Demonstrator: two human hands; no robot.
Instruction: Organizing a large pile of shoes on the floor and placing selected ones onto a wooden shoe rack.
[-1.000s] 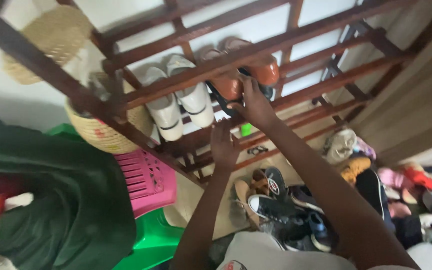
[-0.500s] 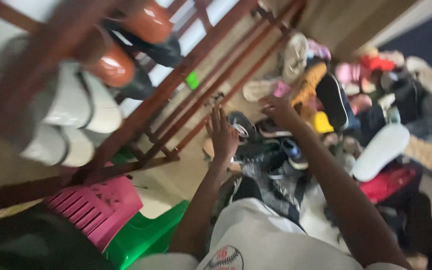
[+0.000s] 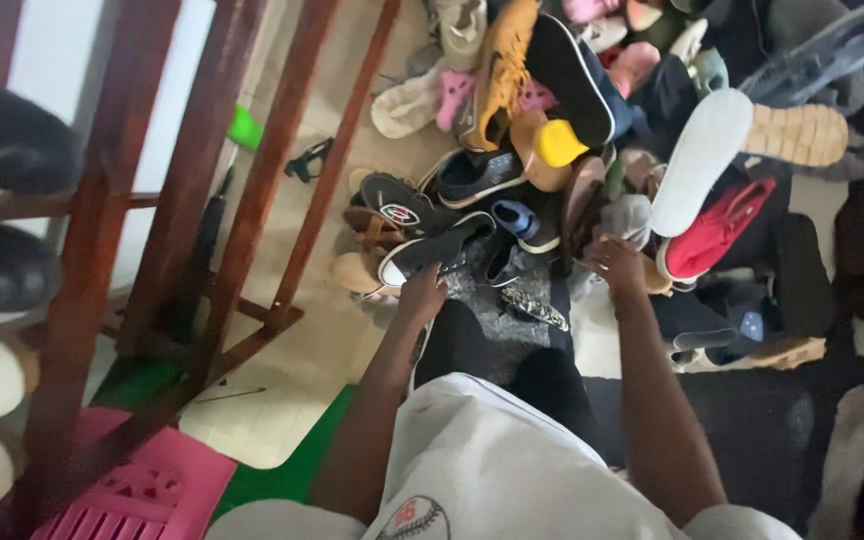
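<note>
The left hand [image 3: 420, 297] reaches down to a black sneaker [image 3: 432, 255] with a white sole at the near edge of a shoe pile [image 3: 592, 150] on the floor; its fingers curl over the sneaker's rim, though whether they grip it I cannot tell. The right hand [image 3: 617, 262] hovers with fingers loosely spread over the middle of the pile, just beside a red shoe [image 3: 717, 228] and a white sole [image 3: 697, 160], holding nothing that shows. A wooden rack [image 3: 252, 190] stands to the left. The shoes lie heaped and tilted on one another, so pulling one from low down would likely tip its neighbours, and mates could get mixed. The picture is blurred, so a grip may miss.
</note>
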